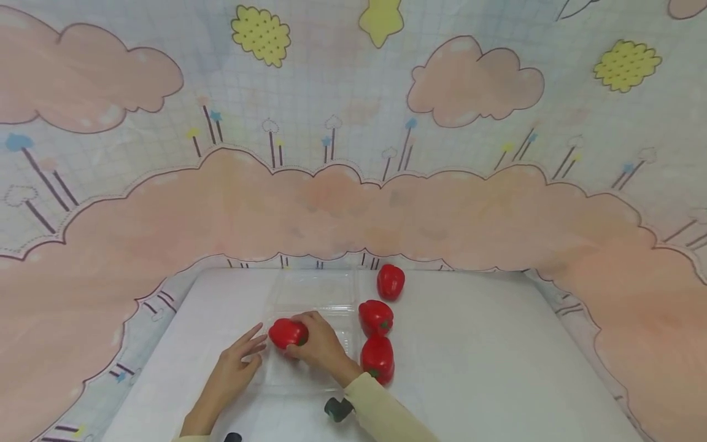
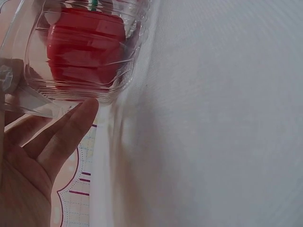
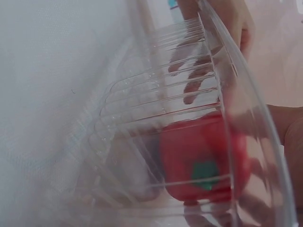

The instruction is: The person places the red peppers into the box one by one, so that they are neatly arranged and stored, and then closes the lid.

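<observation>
Right hand (image 1: 320,345) grips pepper (image 1: 287,333) inside clear tray (image 1: 315,288), near its left edge.

A white bench (image 1: 497,368) is seen from above in the head view, its top plain and matte. It is backed and flanked by a printed cloth backdrop (image 1: 353,209), which is hung behind it and curved round both sides. The backdrop is covered with large pink clouds (image 1: 475,83) outlined in dark purple, set on a pale blue grid pattern. Yellow dotted shapes (image 1: 261,34) are printed near the top, and thin dark stems tipped with small clouds and stars (image 1: 331,132) are drawn along the middle. The scene is lit evenly and softly, and no hard shadows are cast on the bench.
</observation>
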Tool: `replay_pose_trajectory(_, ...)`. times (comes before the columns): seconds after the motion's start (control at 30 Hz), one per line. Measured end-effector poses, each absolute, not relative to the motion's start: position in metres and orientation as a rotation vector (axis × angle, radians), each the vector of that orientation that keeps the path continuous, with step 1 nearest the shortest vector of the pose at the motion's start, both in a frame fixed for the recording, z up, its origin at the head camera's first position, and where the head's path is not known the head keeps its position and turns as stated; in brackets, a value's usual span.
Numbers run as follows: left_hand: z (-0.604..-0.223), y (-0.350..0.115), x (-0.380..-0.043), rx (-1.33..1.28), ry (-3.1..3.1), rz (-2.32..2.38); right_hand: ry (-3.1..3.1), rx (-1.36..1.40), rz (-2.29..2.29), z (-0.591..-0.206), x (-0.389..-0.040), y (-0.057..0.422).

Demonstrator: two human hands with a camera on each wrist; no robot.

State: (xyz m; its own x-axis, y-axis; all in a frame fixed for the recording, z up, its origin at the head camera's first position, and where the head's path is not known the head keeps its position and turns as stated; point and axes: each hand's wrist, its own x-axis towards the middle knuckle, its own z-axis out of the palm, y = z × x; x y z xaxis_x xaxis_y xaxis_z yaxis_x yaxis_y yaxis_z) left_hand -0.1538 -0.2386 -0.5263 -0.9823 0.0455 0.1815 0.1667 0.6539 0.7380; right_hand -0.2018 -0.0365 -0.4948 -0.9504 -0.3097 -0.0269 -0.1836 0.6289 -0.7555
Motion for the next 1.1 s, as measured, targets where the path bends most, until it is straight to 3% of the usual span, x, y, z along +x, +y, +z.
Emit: replay_pose_trajectory(1.1,-0.5285,-0.2374,-0.1546,-0.127,-2.716,-1.230,2.732,-0.433,-1.227,-0.4964,-0.2025,-0.0345)
